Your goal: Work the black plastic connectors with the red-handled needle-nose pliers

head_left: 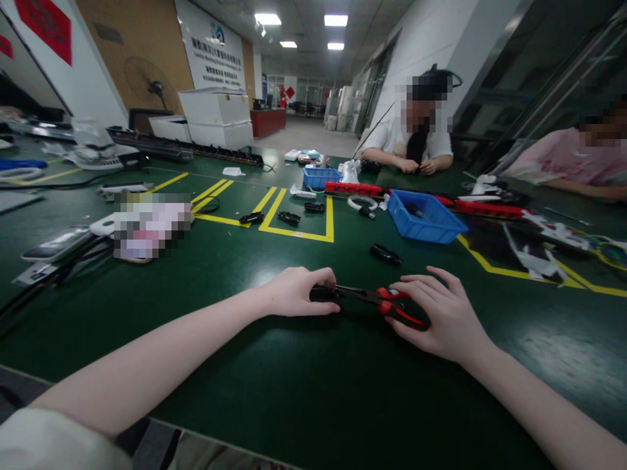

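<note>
My left hand (pixel 298 292) grips a small black part (pixel 321 294) between thumb and fingers, just above the green table. Red-and-black pliers (pixel 386 301) are in my right hand (pixel 443 313), its fingers curled about the handles. The long thin jaws of the pliers reach left and meet the black part at my left fingertips. What exactly the jaws touch is too small to tell. Another black part (pixel 385 253) lies on the table beyond the pliers.
Several similar black parts, one of them here (pixel 289 217), lie near a yellow-taped rectangle (pixel 330 222). A blue bin (pixel 426 219) stands at the right, a smaller blue basket (pixel 321 177) farther back. A phone (pixel 151 228) lies at the left. Two people sit across the table (pixel 294 391).
</note>
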The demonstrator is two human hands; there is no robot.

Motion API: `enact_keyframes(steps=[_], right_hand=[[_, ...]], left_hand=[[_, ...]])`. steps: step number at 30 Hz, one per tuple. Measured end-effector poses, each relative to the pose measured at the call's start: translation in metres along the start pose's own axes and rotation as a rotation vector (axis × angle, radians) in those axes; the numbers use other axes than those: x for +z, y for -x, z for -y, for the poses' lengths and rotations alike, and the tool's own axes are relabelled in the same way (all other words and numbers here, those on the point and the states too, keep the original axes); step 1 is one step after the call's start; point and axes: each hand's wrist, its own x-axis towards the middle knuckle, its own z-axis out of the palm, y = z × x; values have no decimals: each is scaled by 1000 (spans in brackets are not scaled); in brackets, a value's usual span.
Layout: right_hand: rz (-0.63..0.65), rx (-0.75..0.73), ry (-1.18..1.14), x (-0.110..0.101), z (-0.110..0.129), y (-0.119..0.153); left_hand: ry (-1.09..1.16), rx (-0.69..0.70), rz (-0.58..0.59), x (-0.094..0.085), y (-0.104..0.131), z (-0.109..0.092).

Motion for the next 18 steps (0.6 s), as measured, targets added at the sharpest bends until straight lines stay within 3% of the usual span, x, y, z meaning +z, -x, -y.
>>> enact_keyframes(steps=[18], right_hand=[[34,16,12,0,-4,1]], left_hand=[[32,5,30,-1,-1,0]])
